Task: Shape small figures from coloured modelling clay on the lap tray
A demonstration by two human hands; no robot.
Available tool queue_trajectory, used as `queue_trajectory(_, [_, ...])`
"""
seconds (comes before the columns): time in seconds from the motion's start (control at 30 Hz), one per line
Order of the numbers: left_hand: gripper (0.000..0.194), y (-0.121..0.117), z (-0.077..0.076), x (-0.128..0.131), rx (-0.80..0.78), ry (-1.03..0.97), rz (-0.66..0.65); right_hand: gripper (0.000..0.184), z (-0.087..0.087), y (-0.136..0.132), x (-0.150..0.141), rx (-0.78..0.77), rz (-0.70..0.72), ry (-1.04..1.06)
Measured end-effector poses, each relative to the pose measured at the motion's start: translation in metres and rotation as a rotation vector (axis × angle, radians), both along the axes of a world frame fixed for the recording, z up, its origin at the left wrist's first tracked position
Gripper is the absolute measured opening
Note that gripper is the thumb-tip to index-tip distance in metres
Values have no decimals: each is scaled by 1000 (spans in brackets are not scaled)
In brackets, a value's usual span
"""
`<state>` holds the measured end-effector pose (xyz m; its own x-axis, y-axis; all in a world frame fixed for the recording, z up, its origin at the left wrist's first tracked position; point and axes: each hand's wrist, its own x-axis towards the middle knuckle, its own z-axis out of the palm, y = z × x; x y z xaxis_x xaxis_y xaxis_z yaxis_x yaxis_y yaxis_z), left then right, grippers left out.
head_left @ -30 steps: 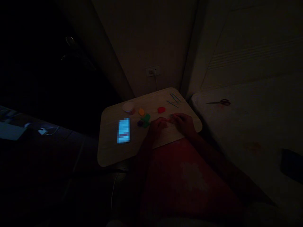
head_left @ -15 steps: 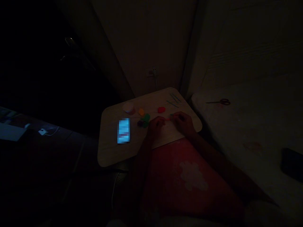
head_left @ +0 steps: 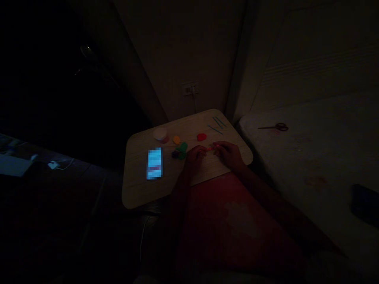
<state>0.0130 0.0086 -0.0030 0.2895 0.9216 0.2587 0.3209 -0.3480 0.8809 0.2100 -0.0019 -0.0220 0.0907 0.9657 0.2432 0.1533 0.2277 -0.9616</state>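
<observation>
Both hands meet over the right half of a small wooden table (head_left: 139, 189) in dim light. Between them stretches a thin reddish-pink strip (head_left: 210, 149), which looks like modelling clay. My left hand (head_left: 196, 156) pinches its left end, fingers curled. At the other end, my right hand (head_left: 227, 151) has thumb and fingertips closed on it. Just beyond lies a red clay lump (head_left: 201, 137). Left of my left hand sit a green lump (head_left: 182, 148), a dark lump (head_left: 175, 154) and an orange-yellow lump (head_left: 176, 139).
A lit phone (head_left: 154, 163) lies on the table's left side, below a lidded tub (head_left: 160, 135). Several thin sticks (head_left: 217, 123) lie at the far right corner. Scissors (head_left: 276, 127) rest on the pale surface to the right. A wall socket (head_left: 190, 88) holds a plug.
The fingers of my right hand have shifted slightly on the strip, and the hands look a little closer together. The lumps, phone and sticks have stayed put.
</observation>
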Motion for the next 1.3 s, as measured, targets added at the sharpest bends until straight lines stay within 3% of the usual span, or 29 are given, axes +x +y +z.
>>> queue_trajectory(0.27, [23,1,-1,-1,12,5,-16,24,12,-4,-3,-37,-30,-50])
queue_trajectory(0.5, [23,0,-1,-1,-3,15,-2,20,6,-4,-3,-60,-24,-47])
queue_trajectory(0.73, [21,-1,1,0,18,-5,-16,32,7,-5,-3,-69,-127,-110])
queue_trajectory(0.87, [22,-1,1,1,26,-13,-19,30,7,-4,-3,-59,-108,-85])
queue_trajectory(1.07, [21,0,-2,1,16,2,-19,28,7,-4,-2,-55,37,32])
queue_trajectory(1.3, [23,1,-3,0,38,-12,-39,27,6,-3,0,20,-30,-52])
